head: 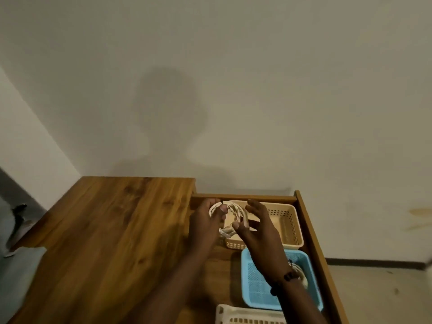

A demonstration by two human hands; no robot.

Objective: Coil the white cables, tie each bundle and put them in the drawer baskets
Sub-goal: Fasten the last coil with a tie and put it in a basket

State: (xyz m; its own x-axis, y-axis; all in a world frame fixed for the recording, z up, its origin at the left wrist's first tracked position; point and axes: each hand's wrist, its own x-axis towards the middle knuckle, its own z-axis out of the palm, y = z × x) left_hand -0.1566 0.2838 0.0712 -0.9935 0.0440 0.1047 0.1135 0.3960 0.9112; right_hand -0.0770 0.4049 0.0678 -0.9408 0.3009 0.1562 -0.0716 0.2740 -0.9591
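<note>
While left hand (205, 220) pinches the coiled white cable bundle (230, 215) over the beige slotted basket (289, 228), right hand (259, 228) hovers spread. Blue mesh basket (254, 281), lower right, seemingly holds one bundle; this placement pending.

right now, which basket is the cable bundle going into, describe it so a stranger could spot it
Start at the open wooden drawer right of the desk top. Three baskets sit in a row inside; it is the beige basket farthest back, nearest the wall. The left hand holds the coiled white cable over its left end; the blue basket lies nearer.
</note>
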